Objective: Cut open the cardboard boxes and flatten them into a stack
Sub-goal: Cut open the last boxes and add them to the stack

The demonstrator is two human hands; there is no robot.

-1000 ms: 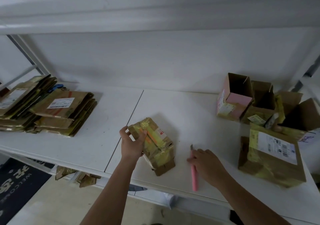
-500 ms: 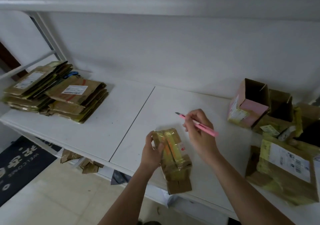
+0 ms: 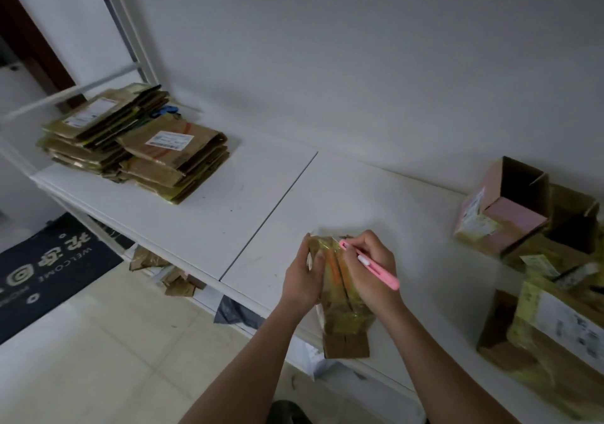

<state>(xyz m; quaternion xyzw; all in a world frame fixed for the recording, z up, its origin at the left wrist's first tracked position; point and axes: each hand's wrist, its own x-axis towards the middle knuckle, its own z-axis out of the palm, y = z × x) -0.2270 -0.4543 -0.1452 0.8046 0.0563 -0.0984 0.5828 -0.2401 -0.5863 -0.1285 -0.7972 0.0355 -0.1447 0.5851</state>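
A small cardboard box (image 3: 343, 309) wrapped in yellowish tape lies on the white shelf (image 3: 202, 224) near its front edge, one brown flap hanging toward me. My left hand (image 3: 302, 276) grips the box's left side. My right hand (image 3: 369, 270) holds a pink utility knife (image 3: 376, 268) like a pen, its tip at the far end of the box's top seam. At the far left lies a stack of flattened boxes (image 3: 137, 142) in two piles.
Several opened boxes crowd the right end: a pink one (image 3: 503, 208) lying open-ended, a large labelled one (image 3: 555, 332) in front. A white wall rises behind the shelf. Cardboard scraps (image 3: 176, 280) lie under the shelf, and a dark welcome mat (image 3: 42, 266) covers the floor at left.
My right hand picked the pink knife up off the shelf and brought its tip down onto the box's top seam. My left hand turned the box lengthwise toward me.
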